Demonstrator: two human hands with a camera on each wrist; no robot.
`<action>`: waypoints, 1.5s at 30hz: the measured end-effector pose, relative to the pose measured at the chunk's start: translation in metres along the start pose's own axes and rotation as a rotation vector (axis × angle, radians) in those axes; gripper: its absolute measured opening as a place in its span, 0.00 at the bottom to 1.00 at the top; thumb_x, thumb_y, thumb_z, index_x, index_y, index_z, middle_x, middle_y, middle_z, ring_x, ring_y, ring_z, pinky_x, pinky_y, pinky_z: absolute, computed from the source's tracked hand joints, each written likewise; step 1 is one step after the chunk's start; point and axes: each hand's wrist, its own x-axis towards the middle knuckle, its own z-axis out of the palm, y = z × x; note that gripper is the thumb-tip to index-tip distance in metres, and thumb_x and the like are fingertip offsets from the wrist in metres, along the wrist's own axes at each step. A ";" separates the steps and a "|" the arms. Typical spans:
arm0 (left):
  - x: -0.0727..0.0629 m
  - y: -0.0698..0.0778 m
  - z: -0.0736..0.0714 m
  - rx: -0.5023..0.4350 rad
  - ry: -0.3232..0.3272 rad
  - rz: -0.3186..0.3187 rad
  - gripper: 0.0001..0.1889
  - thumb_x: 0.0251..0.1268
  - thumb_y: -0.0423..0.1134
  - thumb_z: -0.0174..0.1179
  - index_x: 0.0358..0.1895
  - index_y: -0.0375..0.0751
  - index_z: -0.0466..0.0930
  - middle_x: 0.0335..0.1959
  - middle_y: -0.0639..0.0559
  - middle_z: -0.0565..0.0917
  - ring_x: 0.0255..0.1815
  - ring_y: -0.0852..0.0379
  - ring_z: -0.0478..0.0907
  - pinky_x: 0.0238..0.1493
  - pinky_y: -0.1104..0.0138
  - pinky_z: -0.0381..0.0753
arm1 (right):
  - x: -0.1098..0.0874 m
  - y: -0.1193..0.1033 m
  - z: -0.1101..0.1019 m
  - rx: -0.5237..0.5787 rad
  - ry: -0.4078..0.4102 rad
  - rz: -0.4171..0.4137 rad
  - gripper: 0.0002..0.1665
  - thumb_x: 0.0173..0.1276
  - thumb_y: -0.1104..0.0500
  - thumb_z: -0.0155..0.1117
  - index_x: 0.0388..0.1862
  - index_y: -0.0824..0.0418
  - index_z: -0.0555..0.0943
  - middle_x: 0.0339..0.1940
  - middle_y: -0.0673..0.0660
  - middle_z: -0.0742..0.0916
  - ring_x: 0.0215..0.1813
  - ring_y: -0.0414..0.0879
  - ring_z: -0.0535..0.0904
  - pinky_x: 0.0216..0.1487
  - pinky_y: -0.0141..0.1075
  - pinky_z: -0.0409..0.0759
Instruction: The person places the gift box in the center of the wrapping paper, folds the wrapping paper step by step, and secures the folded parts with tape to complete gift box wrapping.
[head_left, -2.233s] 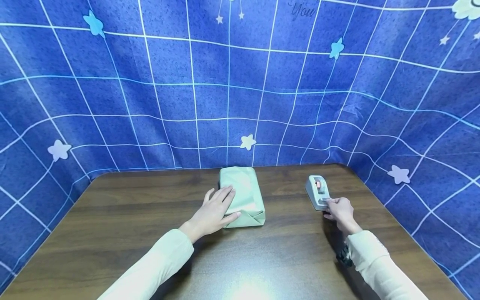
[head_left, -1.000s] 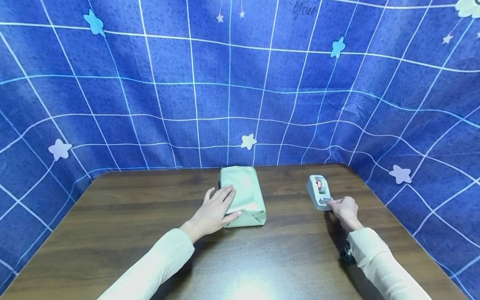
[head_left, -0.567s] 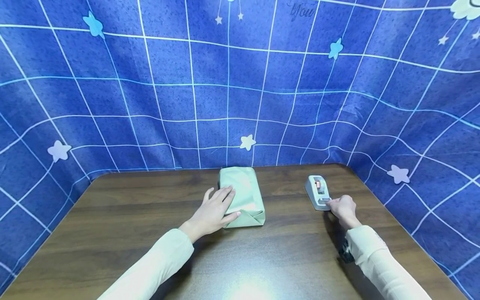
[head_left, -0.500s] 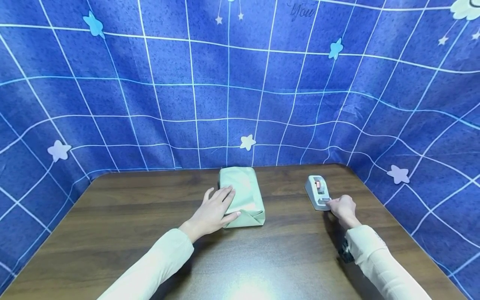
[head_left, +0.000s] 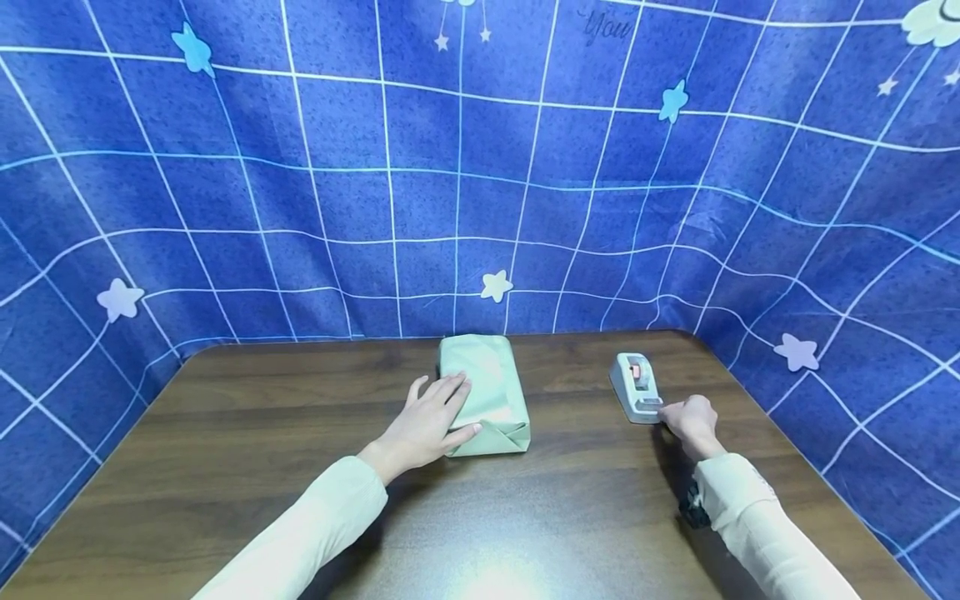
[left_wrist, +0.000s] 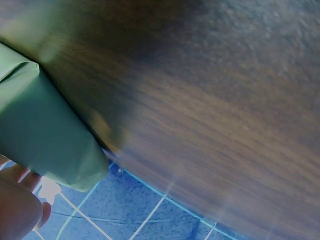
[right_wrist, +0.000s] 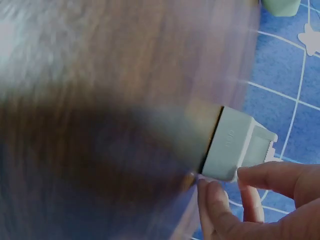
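the left hand (head_left: 429, 421) lay flat with straight fingers on the near left part of the green wrapped parcel (head_left: 486, 392), pressing the folded paper down; the parcel sat in the middle of the dark wooden table (head_left: 225, 450), towards its far edge. the right hand (head_left: 692, 421) was at the near end of the white tape dispenser (head_left: 637, 386), well apart to the right of the parcel, with thumb and fingertips (right_wrist: 260, 176) curled together in a pinch at the cutter end. the tape itself was too thin and blurred to make out, so the pinch probably had its free end, though that could not be confirmed. to do this step well, the pull had best be slow and level, away from the cutter, then a short downward tear across the teeth, so the light dispenser did not slide or tip. the flat hand was best kept firm on the fold so the paper did not spring open
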 end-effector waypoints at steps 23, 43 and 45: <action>-0.001 -0.001 -0.003 -0.013 0.010 0.027 0.37 0.65 0.62 0.44 0.67 0.37 0.60 0.69 0.43 0.62 0.69 0.47 0.59 0.65 0.44 0.49 | -0.026 -0.056 0.000 0.451 -0.123 -0.194 0.19 0.63 0.61 0.57 0.44 0.77 0.77 0.29 0.49 0.84 0.24 0.28 0.74 0.31 0.23 0.75; 0.000 0.000 -0.001 0.001 0.022 0.024 0.37 0.65 0.62 0.43 0.67 0.37 0.60 0.69 0.43 0.62 0.68 0.47 0.60 0.65 0.46 0.51 | -0.072 -0.105 0.048 0.429 -0.268 -0.628 0.03 0.57 0.66 0.64 0.29 0.66 0.83 0.36 0.59 0.83 0.41 0.47 0.77 0.40 0.29 0.74; -0.001 0.000 -0.001 0.002 0.025 0.023 0.37 0.65 0.62 0.43 0.67 0.37 0.60 0.68 0.43 0.62 0.68 0.47 0.60 0.65 0.46 0.51 | -0.075 -0.109 0.053 0.428 -0.274 -0.665 0.03 0.57 0.65 0.65 0.28 0.66 0.83 0.36 0.58 0.82 0.41 0.47 0.77 0.39 0.29 0.75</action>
